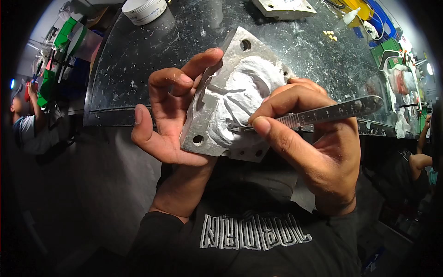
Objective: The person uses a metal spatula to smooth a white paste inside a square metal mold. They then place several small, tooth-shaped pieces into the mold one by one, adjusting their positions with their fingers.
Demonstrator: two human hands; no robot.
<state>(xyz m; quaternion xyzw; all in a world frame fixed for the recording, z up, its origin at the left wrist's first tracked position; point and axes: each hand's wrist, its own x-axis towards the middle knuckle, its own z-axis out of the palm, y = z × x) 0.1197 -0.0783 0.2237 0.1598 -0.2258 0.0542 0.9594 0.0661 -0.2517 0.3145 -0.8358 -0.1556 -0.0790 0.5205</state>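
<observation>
Held in my loosely curled left hand (pixel 173 129), the grey block (pixel 199 122) slants up rightward, its white filling (pixel 237 104) just left of my right hand (pixel 318 143), which pinches a metal handle (pixel 330 111) pointing leftward.

We find the block (pixel 203 124) between the left hand (pixel 171 115) and the right hand (pixel 318 147), which holds the tool (pixel 332 112). Behind it on the bench (pixel 124 69) lie the tub (pixel 144 12), to the left, and a second block (pixel 286 6), to the right. Left of the bench we note apparent bins (pixel 65 33), poorly resolved.
</observation>
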